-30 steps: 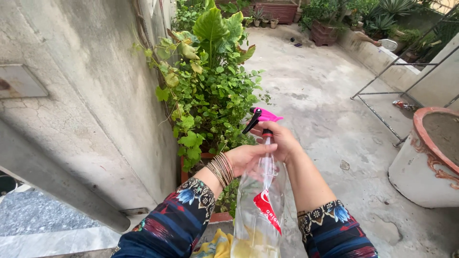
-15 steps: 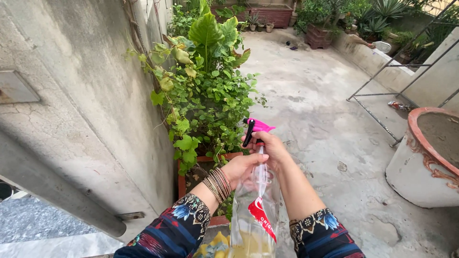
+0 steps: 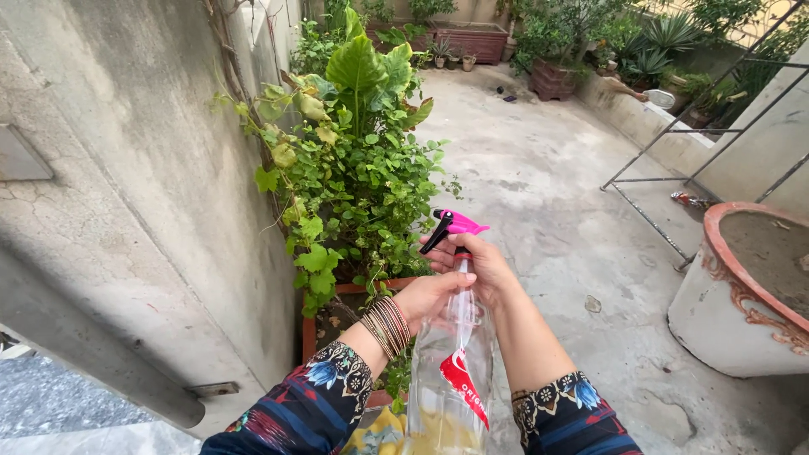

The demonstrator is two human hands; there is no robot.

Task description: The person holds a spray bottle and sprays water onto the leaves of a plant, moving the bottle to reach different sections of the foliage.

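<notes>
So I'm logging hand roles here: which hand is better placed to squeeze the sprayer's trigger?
Probably the right hand: it sits at the neck just under the pink spray head, while the left hand grips the clear bottle lower.

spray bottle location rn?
Head view, lower centre: the spray bottle is upright in both hands, left hand on its shoulder, right hand at the neck under the pink trigger, just right of the plant.

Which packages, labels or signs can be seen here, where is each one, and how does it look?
Label: on the clear spray bottle held by both hands, low in the middle; a red curved band with white print.
Wrapper: lying on the concrete floor by the metal frame at the right; small, crumpled, red and silvery.
No signs or screens.
</notes>
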